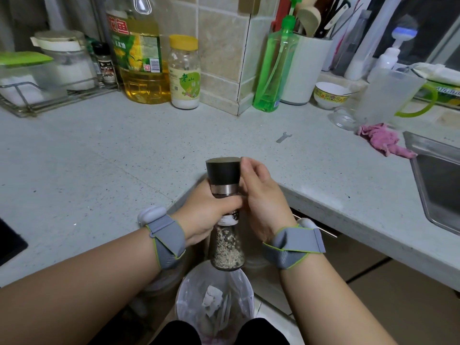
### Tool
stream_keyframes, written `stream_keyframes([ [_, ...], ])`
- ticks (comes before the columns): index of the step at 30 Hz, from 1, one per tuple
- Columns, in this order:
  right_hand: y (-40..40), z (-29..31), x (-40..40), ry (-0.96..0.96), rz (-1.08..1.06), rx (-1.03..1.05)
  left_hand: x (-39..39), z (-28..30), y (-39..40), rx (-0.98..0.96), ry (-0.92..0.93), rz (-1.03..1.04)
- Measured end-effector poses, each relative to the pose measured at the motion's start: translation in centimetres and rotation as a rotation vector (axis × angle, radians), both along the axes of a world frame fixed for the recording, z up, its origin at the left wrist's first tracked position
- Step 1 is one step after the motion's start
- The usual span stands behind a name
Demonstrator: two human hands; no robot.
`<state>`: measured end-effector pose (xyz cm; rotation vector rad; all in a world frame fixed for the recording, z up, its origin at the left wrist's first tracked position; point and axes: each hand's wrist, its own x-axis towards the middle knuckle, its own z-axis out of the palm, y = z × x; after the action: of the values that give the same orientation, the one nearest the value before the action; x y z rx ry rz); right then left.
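A glass spice grinder (225, 242) with a black cap and a steel band is held upright in front of the counter's inner corner, above a lined bin (214, 297) on the floor. Its glass body holds pale and dark grains. My left hand (209, 212) grips the grinder's neck just under the steel band. My right hand (261, 195) is at the right side of the black cap, fingers curled against it. Both wrists wear grey straps.
The speckled counter (99, 158) wraps round me. At the back stand an oil bottle (139, 53), a yellow-lidded jar (184, 70), a green soap bottle (276, 68) and a utensil holder (306, 68). A small wrench (283, 137), a pink cloth (384, 141) and a steel sink (443, 180) lie right.
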<state>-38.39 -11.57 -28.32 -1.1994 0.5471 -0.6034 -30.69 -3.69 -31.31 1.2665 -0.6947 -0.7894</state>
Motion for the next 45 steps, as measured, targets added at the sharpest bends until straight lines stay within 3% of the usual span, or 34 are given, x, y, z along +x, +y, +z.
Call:
stream_keyframes([
  [8, 0.9, -5.0, -6.0, 0.282, 0.396, -0.179, -0.4, 0.8, 0.4, 0.001, 0.095, 0.009],
  [12, 0.8, -4.8, -6.4, 0.322, 0.257, -0.274, -1.0, 1.1, 0.5, 0.02, 0.135, -0.011],
  [16, 0.6, -2.4, -8.2, 0.643, 0.071, -0.76, -0.4, 0.7, 0.3, 0.133, 0.27, -0.021],
  [19, -0.1, 0.2, -9.2, 0.836, 0.048, -1.05, -0.1, -0.1, 0.3, 0.253, 0.312, -0.001],
  [21, -0.6, 1.7, -9.6, 0.892, 0.026, -1.15, 0.0, -0.7, 0.4, 0.381, 0.098, 0.043],
  [23, -1.0, 3.3, -10.0, 0.905, 0.023, -1.204, -0.2, -0.9, 0.5, 0.507, -0.309, 0.009],
  [25, -1.3, 4.8, -10.3, 0.945, 0.085, -1.28, -0.5, -1.0, 0.9, 0.493, -0.716, -0.046],
  [29, -1.7, 7.3, -10.3, 0.905, 0.222, -1.403, -0.6, -1.0, 1.4, 0.339, -1.01, -0.122],
  [32, -2.0, 8.3, -9.9, 0.668, 0.173, -1.233, -0.7, -0.8, 1.1, 0.286, -0.934, -0.097],
  [36, -2.9, 7.5, -7.6, 0.062, 0.089, -0.733, -1.2, 0.1, 0.9, 0.254, -0.591, -0.235],
  [40, -3.3, 5.3, -3.8, -0.264, 0.364, -0.131, -1.5, 0.9, 1.5, 0.106, -0.152, -0.496],
  [45, -2.1, 3.6, -1.2, -0.359, 0.835, 0.163, -1.6, 0.8, 1.7, -0.03, 0.199, -0.785],
])
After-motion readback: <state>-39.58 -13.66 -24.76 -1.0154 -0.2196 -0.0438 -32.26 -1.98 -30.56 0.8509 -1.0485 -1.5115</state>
